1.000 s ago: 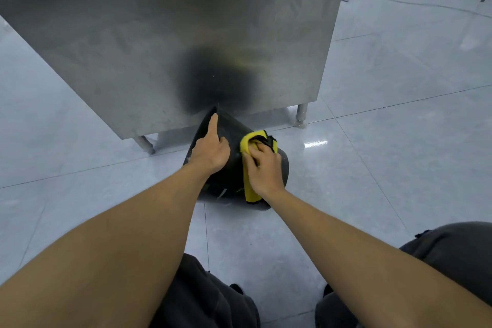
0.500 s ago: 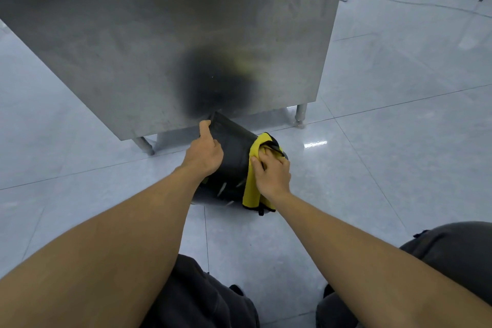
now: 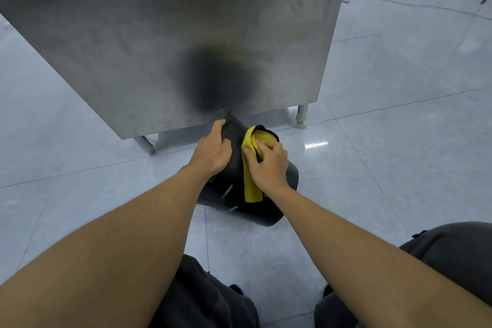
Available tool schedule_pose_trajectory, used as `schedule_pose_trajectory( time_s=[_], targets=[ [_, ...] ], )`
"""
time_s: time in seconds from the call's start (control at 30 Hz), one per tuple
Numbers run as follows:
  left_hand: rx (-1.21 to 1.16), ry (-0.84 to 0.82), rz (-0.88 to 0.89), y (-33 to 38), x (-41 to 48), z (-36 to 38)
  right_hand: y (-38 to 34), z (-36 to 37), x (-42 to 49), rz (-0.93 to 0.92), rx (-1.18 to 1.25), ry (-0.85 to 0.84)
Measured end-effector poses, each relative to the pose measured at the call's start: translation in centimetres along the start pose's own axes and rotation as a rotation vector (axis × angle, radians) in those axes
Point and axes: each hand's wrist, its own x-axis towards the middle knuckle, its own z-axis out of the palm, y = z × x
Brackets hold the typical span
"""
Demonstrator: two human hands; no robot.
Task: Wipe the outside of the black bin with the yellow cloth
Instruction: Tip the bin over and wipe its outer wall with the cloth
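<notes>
The black bin (image 3: 237, 202) lies tilted on the pale floor, its top leaning against the foot of a steel panel. My left hand (image 3: 213, 153) grips the bin's upper left edge, thumb over the rim. My right hand (image 3: 267, 165) presses the yellow cloth (image 3: 249, 184) flat against the bin's side. The cloth runs as a strip from the bin's top down past my wrist. Part of the bin's side is hidden beneath both hands.
A large brushed steel panel (image 3: 173, 34) rises right behind the bin, showing its dark reflection. Two metal legs (image 3: 302, 116) stand under it. Grey glossy floor tiles (image 3: 386, 168) spread to the right and left. My knees in dark trousers (image 3: 452, 261) are at the bottom.
The bin has rolled slightly and shifted. My right hand with the cloth slid up and back toward the left. My left hand's grip moved from a pointing finger to a thumb over the rim.
</notes>
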Motion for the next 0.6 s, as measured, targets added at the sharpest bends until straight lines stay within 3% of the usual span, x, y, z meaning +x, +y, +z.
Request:
schedule_pose_trajectory(
  time_s=[0.1, 0.2, 0.27, 0.33, 0.47, 0.6],
  targets=[
    [0.028, -0.014, 0.008, -0.5, 0.0, -0.3, 1.0, -0.3, -0.3, 0.02, -0.015, 0.02],
    [0.06, -0.036, 0.018, -1.1, 0.1, -0.7, 0.1, -0.3, -0.8, -0.179, 0.162, -0.026],
    [0.056, -0.041, 0.013, -1.4, 0.3, -0.9, -1.1, -0.4, -1.3, -0.334, 0.163, -0.065],
    [0.057, -0.03, 0.024, -1.9, 0.7, -1.0, -1.9, -0.2, -1.5, -0.375, 0.129, -0.118],
    [0.102, -0.033, -0.002, -2.2, 0.7, -1.0, -0.5, 0.8, -1.0, -0.283, -0.034, -0.09],
    [0.14, -0.061, -0.032, -2.2, -0.2, -1.0, 2.6, 0.6, -0.8, 0.06, -0.131, -0.055]
  ],
)
